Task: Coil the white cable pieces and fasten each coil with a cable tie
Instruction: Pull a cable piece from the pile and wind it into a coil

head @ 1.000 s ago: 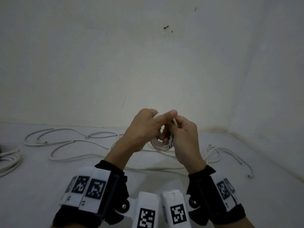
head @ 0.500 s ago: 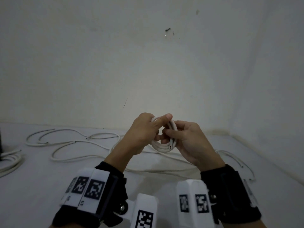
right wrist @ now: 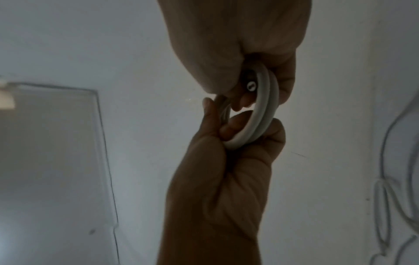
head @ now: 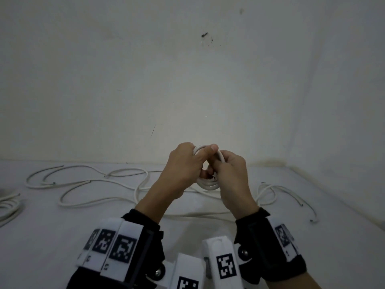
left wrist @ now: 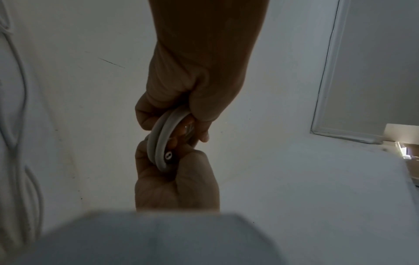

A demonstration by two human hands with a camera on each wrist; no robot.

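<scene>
A small coil of white cable (head: 208, 185) is held up in front of the wall by both hands. My left hand (head: 205, 161) grips its upper left part, with the thumb laid across the top. My right hand (head: 216, 166) pinches its right side, fingers curled round the loops. In the left wrist view the coil (left wrist: 162, 139) shows its cut end (left wrist: 168, 155) by my left hand (left wrist: 176, 179), with my right hand (left wrist: 192, 80) above. The right wrist view shows the coil (right wrist: 263, 111) between my right hand (right wrist: 226, 170) and my left hand (right wrist: 238, 44).
Long loose white cables (head: 93, 182) lie in loops on the white surface to the left, and more cable (head: 281, 190) to the right. Another bundle of cable (head: 8, 207) sits at the left edge. Walls close off the back and the right.
My right hand, turned palm up under the coil half a second ago, has rolled back knuckles up onto its right side. The left hand keeps its grip.
</scene>
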